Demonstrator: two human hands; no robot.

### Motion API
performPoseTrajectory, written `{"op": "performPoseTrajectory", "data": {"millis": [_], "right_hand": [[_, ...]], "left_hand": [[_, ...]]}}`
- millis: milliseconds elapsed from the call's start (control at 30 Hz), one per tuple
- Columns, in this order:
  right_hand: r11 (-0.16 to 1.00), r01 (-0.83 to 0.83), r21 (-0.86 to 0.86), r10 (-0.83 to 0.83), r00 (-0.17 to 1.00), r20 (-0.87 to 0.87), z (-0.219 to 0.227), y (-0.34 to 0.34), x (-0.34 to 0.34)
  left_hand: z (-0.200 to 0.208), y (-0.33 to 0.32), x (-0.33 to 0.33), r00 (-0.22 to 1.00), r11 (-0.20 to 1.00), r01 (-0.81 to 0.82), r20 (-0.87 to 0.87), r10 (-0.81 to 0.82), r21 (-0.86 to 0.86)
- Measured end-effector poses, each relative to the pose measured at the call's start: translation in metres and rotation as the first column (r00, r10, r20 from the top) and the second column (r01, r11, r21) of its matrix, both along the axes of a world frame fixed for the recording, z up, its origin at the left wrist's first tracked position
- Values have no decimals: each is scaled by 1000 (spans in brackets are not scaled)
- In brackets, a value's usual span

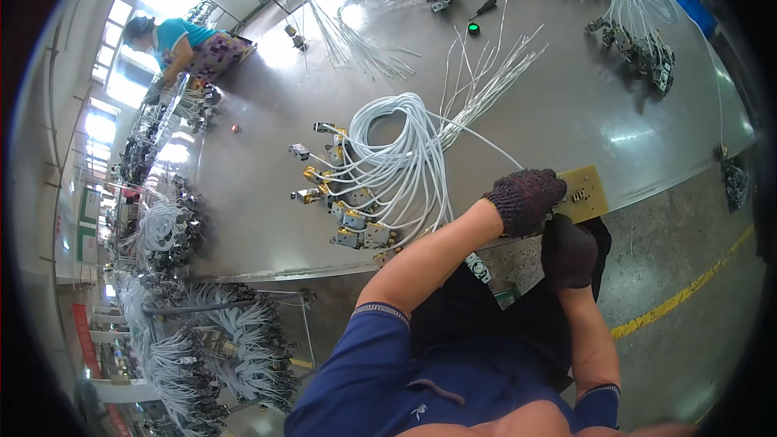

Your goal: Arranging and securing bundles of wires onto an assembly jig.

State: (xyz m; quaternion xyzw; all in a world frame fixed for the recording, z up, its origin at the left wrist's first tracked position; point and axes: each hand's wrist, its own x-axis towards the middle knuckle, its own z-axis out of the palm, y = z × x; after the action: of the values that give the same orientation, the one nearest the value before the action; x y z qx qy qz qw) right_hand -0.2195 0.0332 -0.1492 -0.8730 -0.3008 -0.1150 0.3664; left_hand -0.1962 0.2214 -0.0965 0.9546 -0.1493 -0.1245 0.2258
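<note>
Both my hands wear dark knitted gloves and meet at the table's front edge, right of centre. My left hand (526, 201) is closed; a single white cable (490, 146) runs from the bundle into its fingers. Just below it my right hand (568, 252) is curled into a fist, and what it grips is hidden. Beside both hands lies a tan board (589, 194) with small metal pins on it. Left of them rests a coiled bundle of white cables (429, 154), with metal connectors (352, 218) at its left ends and loose ends fanned toward the far right.
A dark-handled screwdriver (486, 7) and a small round green-topped object (473, 29) lie farther back on the metal table (267, 170). More cable bundles (639, 40) line the far side. Racks of hanging cables (174, 340) stand left. Another person (182, 44) works at the far left.
</note>
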Motion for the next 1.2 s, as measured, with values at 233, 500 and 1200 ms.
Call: {"op": "performPoseTrajectory", "data": {"millis": [233,500,1200], "right_hand": [[911,279,303,131,502,-855,1,-4,3],[991,23,-131,3,981,194,-4,2,-1],[965,-144,218,212,920,-329,-8,-11,-5]], "left_hand": [[3,-1,-1,1000,1000,-12,-7,11,-23],[2,-2,-1,999,1000,-24,-26,24,-16],[7,-4,-5,998,997,-53,17,53,52]]}}
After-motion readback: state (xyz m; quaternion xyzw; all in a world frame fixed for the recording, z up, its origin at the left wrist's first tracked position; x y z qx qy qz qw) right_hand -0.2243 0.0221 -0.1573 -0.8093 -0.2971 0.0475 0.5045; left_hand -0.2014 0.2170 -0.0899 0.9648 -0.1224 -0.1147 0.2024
